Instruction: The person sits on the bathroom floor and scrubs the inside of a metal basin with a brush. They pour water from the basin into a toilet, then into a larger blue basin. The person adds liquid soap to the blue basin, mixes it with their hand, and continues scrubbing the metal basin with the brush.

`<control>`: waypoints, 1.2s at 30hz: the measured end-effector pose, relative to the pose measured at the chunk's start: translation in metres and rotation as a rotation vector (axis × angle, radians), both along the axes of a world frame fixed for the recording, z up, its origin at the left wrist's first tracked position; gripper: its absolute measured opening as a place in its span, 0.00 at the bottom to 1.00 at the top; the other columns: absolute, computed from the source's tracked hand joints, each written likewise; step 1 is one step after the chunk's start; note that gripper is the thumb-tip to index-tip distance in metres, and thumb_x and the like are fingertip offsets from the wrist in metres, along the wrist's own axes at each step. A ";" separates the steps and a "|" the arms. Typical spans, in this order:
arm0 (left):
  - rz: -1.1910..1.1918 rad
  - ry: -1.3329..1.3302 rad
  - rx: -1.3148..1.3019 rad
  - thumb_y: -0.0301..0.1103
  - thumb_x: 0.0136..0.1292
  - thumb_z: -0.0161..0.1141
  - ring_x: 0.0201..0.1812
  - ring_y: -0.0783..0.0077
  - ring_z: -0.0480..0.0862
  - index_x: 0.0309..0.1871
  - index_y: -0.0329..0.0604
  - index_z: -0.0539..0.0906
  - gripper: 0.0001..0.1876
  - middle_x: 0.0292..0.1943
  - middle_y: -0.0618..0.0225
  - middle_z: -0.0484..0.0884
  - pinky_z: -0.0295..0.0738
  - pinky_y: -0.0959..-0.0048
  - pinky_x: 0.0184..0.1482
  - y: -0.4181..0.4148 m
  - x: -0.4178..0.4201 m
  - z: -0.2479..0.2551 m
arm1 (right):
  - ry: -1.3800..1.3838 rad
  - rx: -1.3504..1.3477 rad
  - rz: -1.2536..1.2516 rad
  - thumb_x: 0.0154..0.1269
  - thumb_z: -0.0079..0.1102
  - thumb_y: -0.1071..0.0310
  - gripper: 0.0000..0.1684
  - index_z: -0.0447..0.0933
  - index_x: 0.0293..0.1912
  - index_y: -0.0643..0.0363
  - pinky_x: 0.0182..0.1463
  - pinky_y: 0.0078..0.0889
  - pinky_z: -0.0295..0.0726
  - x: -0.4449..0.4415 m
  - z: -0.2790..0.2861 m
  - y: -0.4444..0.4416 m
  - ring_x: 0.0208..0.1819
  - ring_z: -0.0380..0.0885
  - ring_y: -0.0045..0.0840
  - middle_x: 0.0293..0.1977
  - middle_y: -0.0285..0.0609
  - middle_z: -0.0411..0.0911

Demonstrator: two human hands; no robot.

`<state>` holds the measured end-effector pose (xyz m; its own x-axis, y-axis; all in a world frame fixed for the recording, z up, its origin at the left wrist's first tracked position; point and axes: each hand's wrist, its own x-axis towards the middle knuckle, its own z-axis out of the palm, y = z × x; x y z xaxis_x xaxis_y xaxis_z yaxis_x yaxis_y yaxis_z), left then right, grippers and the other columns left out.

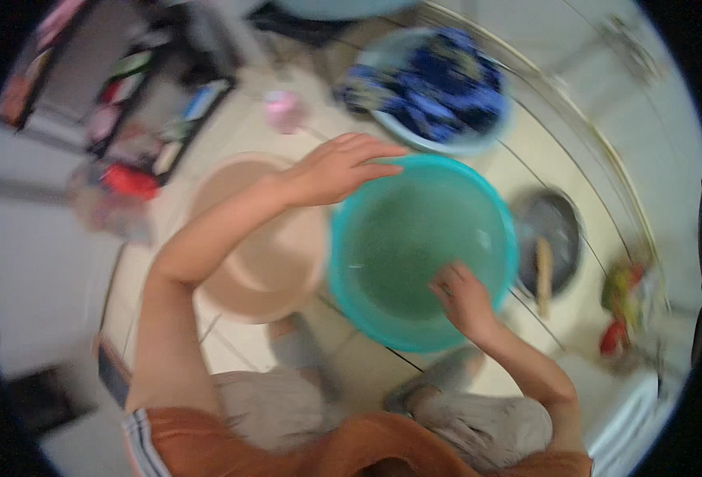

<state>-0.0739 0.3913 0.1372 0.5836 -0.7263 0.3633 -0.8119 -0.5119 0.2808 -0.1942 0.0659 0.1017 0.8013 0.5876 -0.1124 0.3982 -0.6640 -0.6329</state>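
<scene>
A teal plastic basin [334,250] stands on the tiled floor before me, with greenish-looking water in it. My left hand [345,167] is at the basin's upper left rim, its fingers spread. Whether it presses on the rim or hovers just over it, I cannot tell. Over the lower right inside of the basin is my right hand [461,298], fingers loosely bent and nothing visible in them. Under my left forearm is a beige basin [261,310], partly hidden by that arm.
A light blue basin [434,145] heaped with dark blue patterned cloth [446,83] stands beyond. To the right sits a dark round pan [557,220] with a wooden-looking handle [543,277]. A pink object [284,111], a red item [129,182] and a cluttered rack [148,113] are blurred at left.
</scene>
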 end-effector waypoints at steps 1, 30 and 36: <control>-0.045 0.047 0.031 0.21 0.53 0.58 0.58 0.60 0.75 0.57 0.46 0.77 0.25 0.55 0.66 0.77 0.69 0.60 0.59 -0.023 -0.003 -0.004 | -0.022 -0.017 -0.040 0.61 0.61 0.66 0.09 0.73 0.36 0.60 0.40 0.44 0.75 0.003 0.003 -0.007 0.41 0.74 0.45 0.38 0.48 0.71; 0.238 0.661 0.265 0.33 0.64 0.58 0.48 0.48 0.82 0.71 0.30 0.55 0.35 0.44 0.46 0.82 0.77 0.53 0.48 -0.350 0.082 -0.121 | 0.040 -0.400 -0.562 0.68 0.51 0.60 0.26 0.68 0.65 0.44 0.44 0.45 0.79 0.046 -0.069 -0.207 0.42 0.78 0.45 0.47 0.50 0.70; 0.238 0.697 0.261 0.30 0.65 0.53 0.48 0.49 0.83 0.72 0.30 0.53 0.34 0.45 0.46 0.82 0.77 0.53 0.50 -0.346 0.079 -0.117 | 0.192 -0.704 -0.556 0.68 0.51 0.60 0.27 0.67 0.66 0.40 0.45 0.42 0.78 0.024 -0.030 -0.210 0.43 0.78 0.43 0.46 0.49 0.70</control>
